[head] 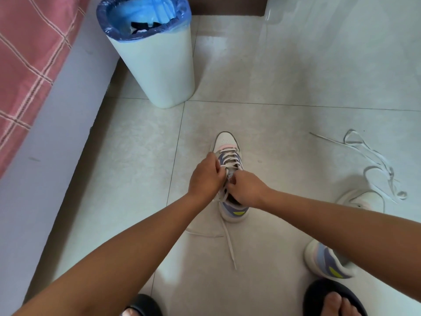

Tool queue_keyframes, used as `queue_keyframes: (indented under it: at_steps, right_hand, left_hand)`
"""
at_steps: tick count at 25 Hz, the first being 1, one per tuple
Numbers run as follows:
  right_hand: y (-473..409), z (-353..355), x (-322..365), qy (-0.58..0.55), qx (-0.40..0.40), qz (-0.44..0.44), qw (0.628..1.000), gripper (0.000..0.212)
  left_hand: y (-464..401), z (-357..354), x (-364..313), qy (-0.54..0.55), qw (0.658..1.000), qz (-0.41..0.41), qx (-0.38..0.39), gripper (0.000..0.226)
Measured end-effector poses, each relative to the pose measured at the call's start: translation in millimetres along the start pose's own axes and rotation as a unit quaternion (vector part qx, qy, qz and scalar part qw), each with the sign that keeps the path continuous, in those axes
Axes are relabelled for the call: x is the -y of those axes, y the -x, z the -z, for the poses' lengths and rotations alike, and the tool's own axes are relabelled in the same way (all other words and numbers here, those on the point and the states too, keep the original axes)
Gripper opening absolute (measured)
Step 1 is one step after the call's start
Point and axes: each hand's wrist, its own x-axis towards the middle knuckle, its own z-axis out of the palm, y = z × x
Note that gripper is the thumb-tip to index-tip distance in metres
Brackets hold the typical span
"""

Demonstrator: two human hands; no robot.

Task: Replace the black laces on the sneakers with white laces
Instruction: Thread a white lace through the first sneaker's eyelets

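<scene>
A white, blue and pink sneaker (227, 142) stands on the tiled floor with its toe pointing away from me. A white lace (230, 156) is threaded through its front eyelets. My left hand (205, 176) grips the shoe's left side at the upper eyelets. My right hand (245, 188) pinches the lace at the tongue. Two loose lace ends (230, 242) trail over the floor towards me. The second sneaker (328, 258) lies at the right, partly hidden by my right forearm. Another white lace (373, 156) lies loose on the floor at the far right.
A white bin (159, 71) with a blue liner stands at the back left; black laces (145, 26) lie inside it. A bed with a pink checked cover (27, 65) runs along the left. My feet in black slippers (330, 297) are at the bottom edge.
</scene>
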Motion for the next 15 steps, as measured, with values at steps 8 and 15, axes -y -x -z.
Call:
queue_keyframes:
  at_steps: [8, 15]
  right_hand:
    - [1.8, -6.5, -0.9, 0.083, -0.097, 0.049, 0.991, 0.027]
    - [-2.6, -5.1, -0.9, 0.056, -0.072, 0.041, 0.995, 0.018]
  left_hand:
    - [0.8, 9.6, 14.3, 0.169, 0.977, 0.088, 0.094, 0.019]
    - [-3.6, 10.8, 4.2, 0.129, 0.986, 0.07, 0.074, 0.02]
